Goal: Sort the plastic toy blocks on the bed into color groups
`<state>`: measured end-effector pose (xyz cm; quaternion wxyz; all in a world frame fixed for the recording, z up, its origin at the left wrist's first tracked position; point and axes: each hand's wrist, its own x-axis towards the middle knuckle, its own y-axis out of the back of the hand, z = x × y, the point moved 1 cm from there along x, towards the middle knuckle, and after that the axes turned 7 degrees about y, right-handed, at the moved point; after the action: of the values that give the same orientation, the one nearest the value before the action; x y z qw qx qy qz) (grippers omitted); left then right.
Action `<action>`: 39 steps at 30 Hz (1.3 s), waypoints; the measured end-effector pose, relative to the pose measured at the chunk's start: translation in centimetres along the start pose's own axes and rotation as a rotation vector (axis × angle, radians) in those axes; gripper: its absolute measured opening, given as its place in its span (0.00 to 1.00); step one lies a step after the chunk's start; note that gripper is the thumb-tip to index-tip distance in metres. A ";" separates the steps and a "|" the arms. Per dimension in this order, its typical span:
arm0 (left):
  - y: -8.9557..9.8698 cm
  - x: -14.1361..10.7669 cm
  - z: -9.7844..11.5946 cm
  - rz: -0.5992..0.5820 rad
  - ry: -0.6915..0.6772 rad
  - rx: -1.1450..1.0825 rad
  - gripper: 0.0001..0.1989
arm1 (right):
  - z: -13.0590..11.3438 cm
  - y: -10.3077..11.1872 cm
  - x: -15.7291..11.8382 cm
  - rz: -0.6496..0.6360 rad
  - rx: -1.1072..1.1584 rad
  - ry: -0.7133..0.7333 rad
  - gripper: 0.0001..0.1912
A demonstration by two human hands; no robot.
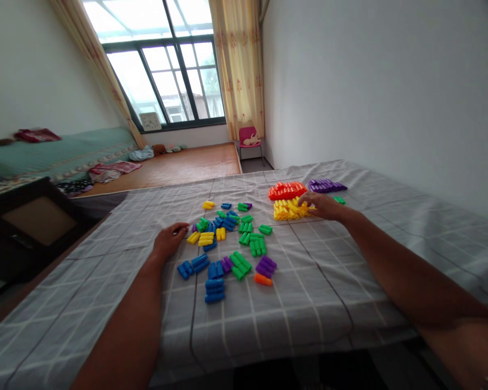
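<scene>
My left hand (171, 238) rests on the cloth at the left edge of the loose plastic pieces, its fingers curled together. Its fingertips are beside a small purple piece (194, 227); whether they grip anything is too small to tell. My right hand (323, 206) reaches far out to the right, fingers bent down and closed on a yellow plastic piece at the right end of the yellow pile (285, 209). Behind that pile lies a red-orange pile (287, 190), with a purple pile (326, 186) to its right. Short ribbed tubes in blue (214, 291), green (241, 265) and yellow (206, 239) lie scattered between my hands.
A grey checked cloth (317, 303) covers the table. One orange piece (263, 279) lies nearest me, beside a purple cluster (265, 265). A green piece (339, 200) sits past my right hand. A white wall (390, 97) runs along the right; a pink chair (249, 135) stands beyond the table.
</scene>
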<state>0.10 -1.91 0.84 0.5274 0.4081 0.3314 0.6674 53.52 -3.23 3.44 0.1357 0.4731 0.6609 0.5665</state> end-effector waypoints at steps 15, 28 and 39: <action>-0.3 0.2 -0.4 -0.008 -0.010 0.016 0.19 | -0.6 -1.8 1.7 -0.030 -0.258 -0.021 0.22; -0.3 0.2 -0.3 0.002 -0.023 0.050 0.18 | -2.6 -2.6 2.8 -0.039 -0.329 0.012 0.23; -0.3 0.2 -0.3 0.000 -0.020 0.070 0.18 | 0.9 0.5 0.9 -0.019 -0.199 -0.094 0.13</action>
<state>-0.03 -1.62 0.49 0.5161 0.4329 0.3492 0.6514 53.89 -1.99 3.95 0.2183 0.4773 0.5988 0.6050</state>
